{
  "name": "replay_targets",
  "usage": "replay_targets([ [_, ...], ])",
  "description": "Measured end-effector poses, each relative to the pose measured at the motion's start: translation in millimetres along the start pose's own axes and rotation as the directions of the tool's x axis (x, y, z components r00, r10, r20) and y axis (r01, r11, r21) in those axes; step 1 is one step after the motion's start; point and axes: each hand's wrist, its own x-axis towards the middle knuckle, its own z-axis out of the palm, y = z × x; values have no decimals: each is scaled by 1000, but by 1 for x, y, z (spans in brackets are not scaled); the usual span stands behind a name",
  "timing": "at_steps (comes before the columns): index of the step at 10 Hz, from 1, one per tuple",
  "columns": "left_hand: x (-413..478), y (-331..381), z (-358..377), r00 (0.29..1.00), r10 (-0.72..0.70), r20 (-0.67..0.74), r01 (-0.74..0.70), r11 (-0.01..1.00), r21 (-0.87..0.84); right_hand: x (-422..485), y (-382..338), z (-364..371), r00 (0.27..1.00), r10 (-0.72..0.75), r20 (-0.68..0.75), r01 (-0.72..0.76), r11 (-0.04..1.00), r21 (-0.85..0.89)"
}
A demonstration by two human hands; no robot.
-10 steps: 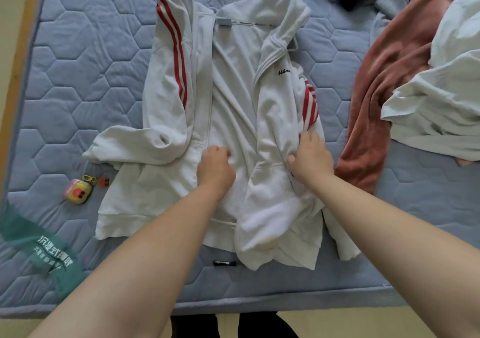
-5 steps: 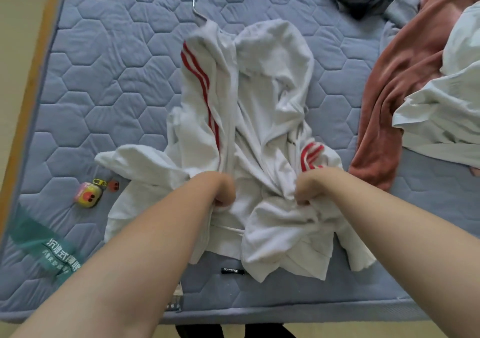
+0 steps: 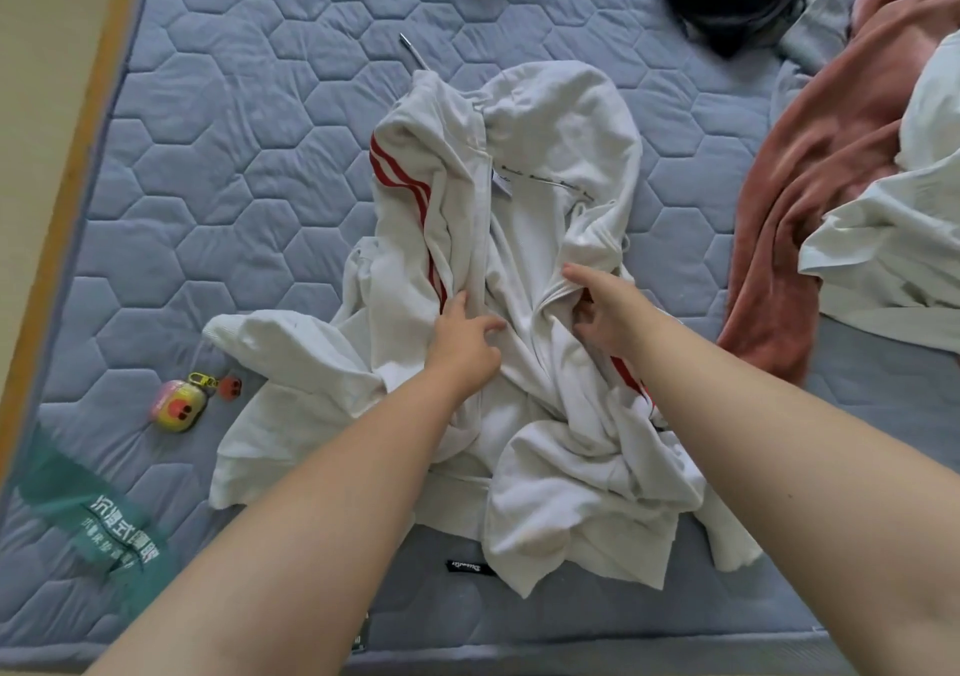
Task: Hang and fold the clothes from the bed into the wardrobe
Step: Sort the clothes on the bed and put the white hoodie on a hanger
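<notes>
Garment being readied for hanging: white zip-front hooded jacket with red sleeve stripes (image 3: pixel 550 155), bunched near the front edge of the grey quilted bed (image 3: pixel 234 181), metal hanger hook (image 3: pixel 411 49) protruding at its collar. Left hand (image 3: pixel 465 340) rests with fingers (image 3: pixel 458 305) loosely spread on one zip edge; right hand (image 3: pixel 610 311) pinches the other. Uneven pulling would likely slip a shoulder off.

bedroom: quilted mattress (image 3: pixel 249 166), strewn clothes (image 3: pixel 810 197)
</notes>
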Motion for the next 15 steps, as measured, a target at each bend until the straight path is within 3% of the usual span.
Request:
replay_targets([
  [1,5,0,2,986,65,-156,-76,995,-62,4,-4,7,996,-74,-58,81,989,127],
  [2,18,10,-5,957,99,-274,-124,989,-74,18,0,0,967,-54,-251,87,989,121],
  [3,39,28,-11,952,21,-305,-39,998,-54,35,6,-18,925,-112,-362,104,994,-41],
  [4,58,41,-14,947,-83,-311,70,996,-52,28,8,-25,918,-159,-365,140,987,-77],
  [5,61,43,-19,928,-194,-317,149,976,-159,10,6,-31,933,-167,-318,128,982,-140],
  [7,28,44,-42,987,-95,-126,63,971,-232,-35,-14,-40,927,-260,-272,199,952,-231],
  [8,-5,46,-58,993,-54,-100,35,983,-181,-64,-30,-39,942,-193,-273,156,976,-150],
  [9,-35,50,-68,992,-116,-42,98,948,-304,-101,-38,-43,943,-123,-310,147,987,58],
  [10,-65,58,-76,964,-266,30,237,796,-557,-144,-43,-47,938,-139,-318,189,973,132],
  [11,-98,69,-85,961,-259,102,244,610,-754,-181,-46,-44,981,-142,-130,164,971,173],
  [12,-130,89,-101,957,-187,220,289,600,-746,-211,-50,-48,991,-127,29,121,979,161],
  [13,-151,106,-119,961,-154,232,268,731,-627,-239,-53,-54,995,-70,68,60,988,143],
  [14,-178,134,-141,979,-70,192,172,786,-593,-271,-61,-57,992,-122,-16,122,993,-5],
  [15,-207,163,-171,975,18,223,128,772,-622,-305,-81,-58,954,-281,-103,271,958,-96],
])
